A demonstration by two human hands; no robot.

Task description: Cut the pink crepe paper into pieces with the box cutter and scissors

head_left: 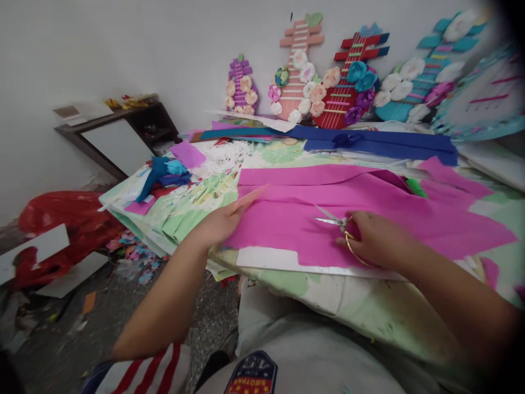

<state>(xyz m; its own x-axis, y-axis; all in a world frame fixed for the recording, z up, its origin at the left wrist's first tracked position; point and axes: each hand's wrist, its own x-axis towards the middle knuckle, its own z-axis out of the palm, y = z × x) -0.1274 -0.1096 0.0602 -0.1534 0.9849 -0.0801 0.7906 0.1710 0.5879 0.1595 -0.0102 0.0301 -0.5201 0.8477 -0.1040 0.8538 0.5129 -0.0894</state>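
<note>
My right hand grips a pair of scissors by gold-coloured handles. The blades are parted and point left, above a large magenta sheet on the table. At the left edge of that sheet, my left hand has its fingers closed on a thin peach-coloured piece that looks like paper or card, seen nearly edge-on. My left fingertips are partly hidden. A white board shows under the sheet's near edge. Something bright green lies by a fold in the magenta sheet.
Several flower-covered instrument shapes, one of them red, lean against the wall. Dark blue strips lie behind the magenta sheet. Blue scraps and white shreds sit at the left. A red bag is on the littered floor.
</note>
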